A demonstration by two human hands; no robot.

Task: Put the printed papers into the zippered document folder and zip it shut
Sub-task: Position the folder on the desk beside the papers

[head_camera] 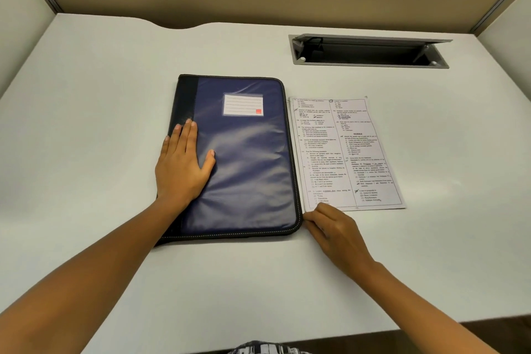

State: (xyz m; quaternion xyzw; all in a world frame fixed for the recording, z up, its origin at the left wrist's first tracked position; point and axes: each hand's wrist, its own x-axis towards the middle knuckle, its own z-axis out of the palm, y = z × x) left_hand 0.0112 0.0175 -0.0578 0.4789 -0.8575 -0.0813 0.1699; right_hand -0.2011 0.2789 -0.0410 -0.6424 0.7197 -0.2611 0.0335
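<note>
Printed white papers (346, 152) lie outside, just beside the closed navy zippered document folder (241, 158). I see my left hand (182, 164) pressed flat, fingers spread, on its cover; my right hand (333, 227) touches its lower corner, grip unclear.

Soft even light (edges warped)

Right hand (333, 227) fingertips and folder (238, 152) zip pull, hidden at the corner

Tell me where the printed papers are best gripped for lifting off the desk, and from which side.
Probably the far right corner or right long edge of the printed papers, approached from the right. They lie flat on the desk, their left edge tight against the folder, and the right hand covers the near-left corner. The right side is bare, so fingertips can slide under there.
</note>
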